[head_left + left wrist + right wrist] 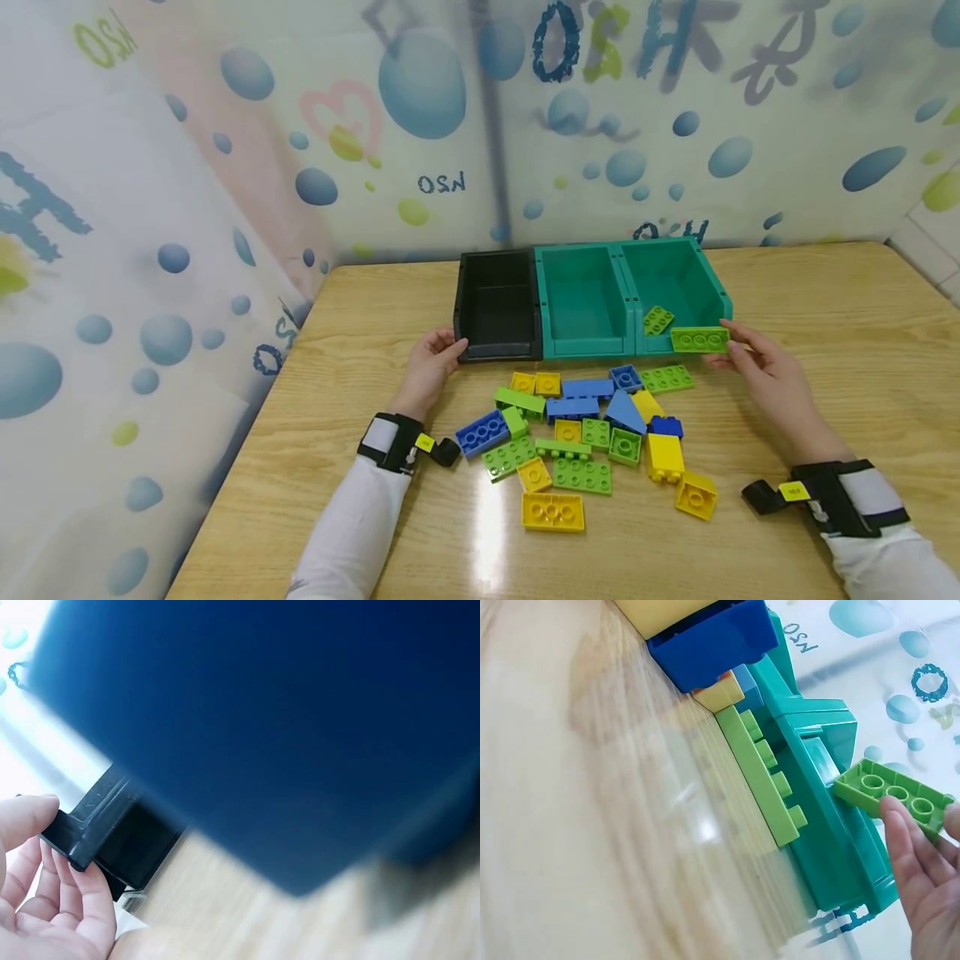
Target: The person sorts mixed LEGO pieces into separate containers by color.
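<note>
Head view, right of centre: the person's right hand pinches one end of a long green brick, its hollow side showing, at the front lip of the right-hand teal bin. Whether brick and lip touch, I can't tell from where I stand. At the centre of the frame, the left hand grips the front left corner of the black bin, thumb above and fingers below, as the left wrist view shows. A smaller green brick sits inside the teal bin, near its front. To my eye the held brick is the risk: with only its end pinched, a knock against the lip could twist it loose and drop it outside, perhaps onto the flat green brick just below in the frame. A tug from the left hand could also shift the black bin, maybe nudging the middle teal bin beside it.
</note>
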Action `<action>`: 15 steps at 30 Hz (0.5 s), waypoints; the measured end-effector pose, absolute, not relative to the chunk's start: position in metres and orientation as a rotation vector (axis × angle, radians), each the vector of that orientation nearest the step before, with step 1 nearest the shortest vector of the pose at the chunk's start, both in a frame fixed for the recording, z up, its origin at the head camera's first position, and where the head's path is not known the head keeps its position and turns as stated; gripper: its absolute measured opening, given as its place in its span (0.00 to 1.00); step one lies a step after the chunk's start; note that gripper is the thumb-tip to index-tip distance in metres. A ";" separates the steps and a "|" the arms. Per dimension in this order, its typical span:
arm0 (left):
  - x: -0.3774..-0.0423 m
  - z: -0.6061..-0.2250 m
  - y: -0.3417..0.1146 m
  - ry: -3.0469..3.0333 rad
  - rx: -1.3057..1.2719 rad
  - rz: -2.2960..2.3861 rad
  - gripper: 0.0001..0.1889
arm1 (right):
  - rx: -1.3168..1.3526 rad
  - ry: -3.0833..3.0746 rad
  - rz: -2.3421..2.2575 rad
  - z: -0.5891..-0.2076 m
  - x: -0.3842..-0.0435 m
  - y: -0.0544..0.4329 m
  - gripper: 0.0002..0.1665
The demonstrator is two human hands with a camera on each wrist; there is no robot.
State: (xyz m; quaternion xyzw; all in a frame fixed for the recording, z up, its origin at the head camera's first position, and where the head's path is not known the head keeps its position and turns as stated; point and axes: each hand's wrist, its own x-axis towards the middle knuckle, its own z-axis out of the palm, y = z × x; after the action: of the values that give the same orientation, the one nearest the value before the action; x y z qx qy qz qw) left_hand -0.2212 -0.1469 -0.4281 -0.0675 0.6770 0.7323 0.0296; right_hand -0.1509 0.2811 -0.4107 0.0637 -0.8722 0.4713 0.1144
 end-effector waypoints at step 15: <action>-0.219 -0.425 -0.145 2.055 -0.213 2.279 0.06 | 0.516 -2.452 0.655 -0.411 -0.164 0.271 0.22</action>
State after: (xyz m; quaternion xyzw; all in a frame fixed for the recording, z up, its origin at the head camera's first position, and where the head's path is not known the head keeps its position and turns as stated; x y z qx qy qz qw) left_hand -0.2191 -0.1452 -0.4248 -0.0693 0.6676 0.7406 0.0327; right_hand -0.1637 0.2711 -0.4111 0.1916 -0.9109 0.2433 0.2726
